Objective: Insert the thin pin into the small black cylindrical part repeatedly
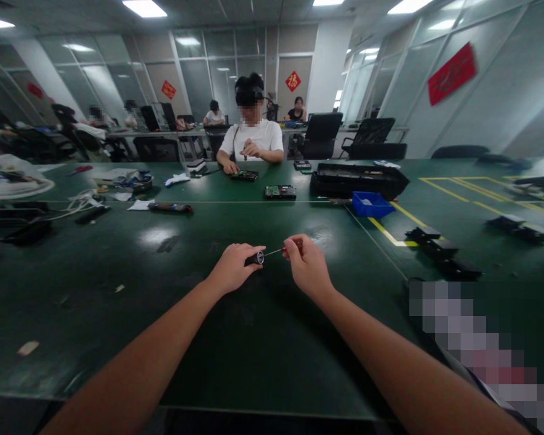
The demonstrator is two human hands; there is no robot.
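Observation:
Above the green table (236, 362), my left hand (233, 267) is closed around a small black cylindrical part (254, 259) with a pale ring at its end. What that part belongs to, I cannot make out. My right hand (309, 266) grips a screwdriver (284, 249) by its red handle, most of which the fingers cover. Its thin metal shaft points left, and the tip meets or lies very close to the ringed end of the black part. Both forearms reach in from the near edge.
Across the table a person (251, 136) handles a circuit board (245, 175). Another board (280, 191) lies nearer. To the right are a black tray (358, 181), a blue bin (372, 204) and several black blocks (442, 246). A dark-handled tool (170, 207) and cables (79, 202) lie left.

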